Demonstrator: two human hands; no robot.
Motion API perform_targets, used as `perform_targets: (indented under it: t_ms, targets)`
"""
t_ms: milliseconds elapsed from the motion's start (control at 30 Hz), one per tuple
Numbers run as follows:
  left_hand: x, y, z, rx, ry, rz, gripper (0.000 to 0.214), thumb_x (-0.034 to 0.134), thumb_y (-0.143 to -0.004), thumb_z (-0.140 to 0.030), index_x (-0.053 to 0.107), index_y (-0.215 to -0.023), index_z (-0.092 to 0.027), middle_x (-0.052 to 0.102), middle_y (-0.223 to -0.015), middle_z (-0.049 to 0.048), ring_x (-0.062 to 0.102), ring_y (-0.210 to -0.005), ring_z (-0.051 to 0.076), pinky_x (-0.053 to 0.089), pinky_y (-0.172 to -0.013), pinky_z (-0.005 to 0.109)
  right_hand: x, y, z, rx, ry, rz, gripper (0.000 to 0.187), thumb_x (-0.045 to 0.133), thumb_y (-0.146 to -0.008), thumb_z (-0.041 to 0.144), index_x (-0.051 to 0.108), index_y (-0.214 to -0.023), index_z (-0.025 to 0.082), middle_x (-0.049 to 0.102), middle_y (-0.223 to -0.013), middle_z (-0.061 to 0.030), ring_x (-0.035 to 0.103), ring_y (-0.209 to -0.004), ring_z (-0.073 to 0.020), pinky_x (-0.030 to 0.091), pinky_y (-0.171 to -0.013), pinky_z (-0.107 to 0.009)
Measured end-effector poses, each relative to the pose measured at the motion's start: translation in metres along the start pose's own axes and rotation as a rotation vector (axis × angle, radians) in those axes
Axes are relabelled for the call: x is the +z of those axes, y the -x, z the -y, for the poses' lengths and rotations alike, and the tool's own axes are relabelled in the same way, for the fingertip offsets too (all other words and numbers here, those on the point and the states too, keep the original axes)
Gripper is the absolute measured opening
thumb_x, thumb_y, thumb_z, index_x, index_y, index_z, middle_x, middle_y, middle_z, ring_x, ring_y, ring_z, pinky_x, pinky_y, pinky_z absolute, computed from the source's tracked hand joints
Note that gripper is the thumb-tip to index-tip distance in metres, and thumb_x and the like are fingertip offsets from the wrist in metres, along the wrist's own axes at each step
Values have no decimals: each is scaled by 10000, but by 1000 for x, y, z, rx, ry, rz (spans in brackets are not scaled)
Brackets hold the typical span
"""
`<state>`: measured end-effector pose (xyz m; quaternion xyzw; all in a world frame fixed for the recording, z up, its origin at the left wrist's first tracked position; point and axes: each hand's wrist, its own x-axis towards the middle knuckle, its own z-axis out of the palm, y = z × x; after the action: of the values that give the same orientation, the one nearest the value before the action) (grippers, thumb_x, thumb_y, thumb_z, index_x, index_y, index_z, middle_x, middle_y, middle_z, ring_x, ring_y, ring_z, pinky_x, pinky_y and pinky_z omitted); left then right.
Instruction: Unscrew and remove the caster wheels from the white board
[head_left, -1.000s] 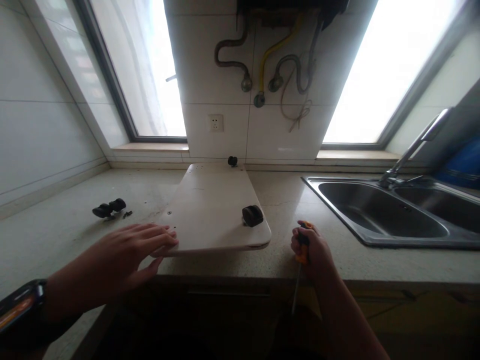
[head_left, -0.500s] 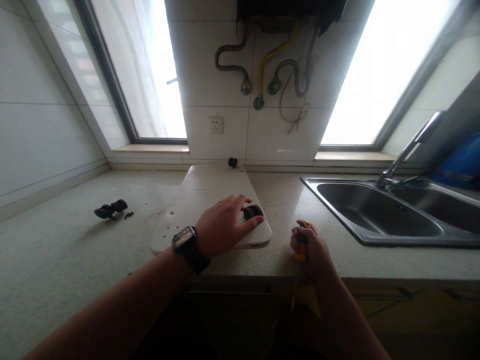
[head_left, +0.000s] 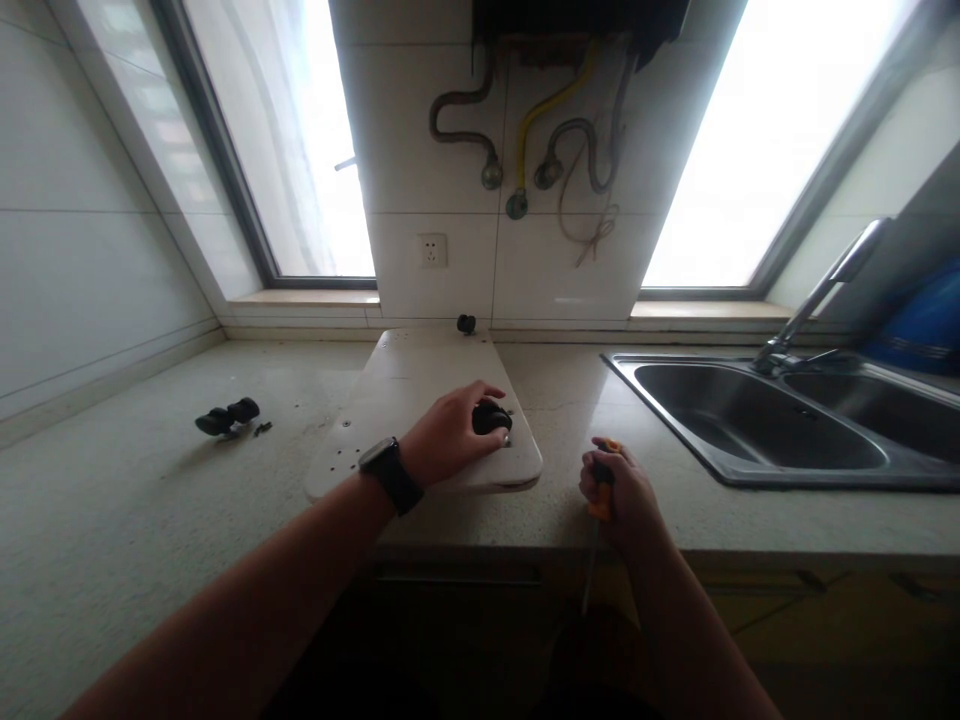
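Note:
My left hand (head_left: 450, 432), with a watch (head_left: 390, 472) on its wrist, has thumb and fingers closed round a black caster wheel (head_left: 491, 418) over the near right corner of a white board (head_left: 427, 365). Small dark spots, holes or screws, show on the board beside the caster. To the right of the board, my right hand (head_left: 626, 490) is wrapped round a screwdriver (head_left: 600, 500) with an orange and black handle. Its metal shaft points down past the counter's front edge. Another small black caster (head_left: 466, 324) stands at the board's far right corner.
Two loose black casters (head_left: 227, 416) lie on the counter (head_left: 285, 375) at left, with small dark screws (head_left: 262, 428) beside them. A steel double sink (head_left: 720, 420) with a faucet (head_left: 825, 295) is at right. Pipes (head_left: 525, 140) and a socket (head_left: 433, 250) are on the tiled wall.
My left hand has shifted the caster slightly left, away from the board's right edge, uncovering dark spots beneath. My right hand with the screwdriver has stayed nearly still.

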<state>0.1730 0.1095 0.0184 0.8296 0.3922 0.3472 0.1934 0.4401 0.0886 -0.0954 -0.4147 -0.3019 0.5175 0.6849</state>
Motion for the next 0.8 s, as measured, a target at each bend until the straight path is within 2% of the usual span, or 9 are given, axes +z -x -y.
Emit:
perform_targets:
  t_ms: [200,333,533,700,800]
  targets:
    - [-3,4,17,-10,260,73,417,762,-847,-262,695,-1249,-172,757,-1201,125,716,-1099,242,552,-1000,431,2,1,1,-12,9,-8,449,782,-667,289,535,-1038,231,607,-662,68,494,-429,-87,348,-353,-181]
    - [-9,15,22,-43,345,122,429,768,-830,-231,692,-1244,-154,763,-1177,119,720,-1079,227,556,-1007,437,3,2,2,-11,11,-4,451,786,-667,287,533,-1037,233,602,-663,69,487,-416,-88,350,-351,-188]
    - [-20,49,28,-26,405,198,441,797,-797,-214,703,-1225,-165,756,-1188,102,704,-1113,227,529,-1045,433,5,4,4,-7,-20,-26,447,794,-652,262,531,-1011,227,592,-664,60,499,-437,-87,332,-361,-167]
    - [-32,71,30,-6,365,249,422,775,-780,-161,716,-1198,-175,759,-1146,92,705,-1068,230,538,-996,416,8,4,5,-13,-97,-36,426,785,-612,264,537,-955,219,581,-655,46,488,-453,-83,352,-393,-174]
    - [-36,78,32,-16,408,270,424,766,-785,-154,704,-1203,-169,753,-1130,94,712,-1032,225,556,-952,403,18,10,18,-52,-174,-26,375,738,-609,288,538,-920,220,565,-668,40,484,-484,-75,360,-427,-171]
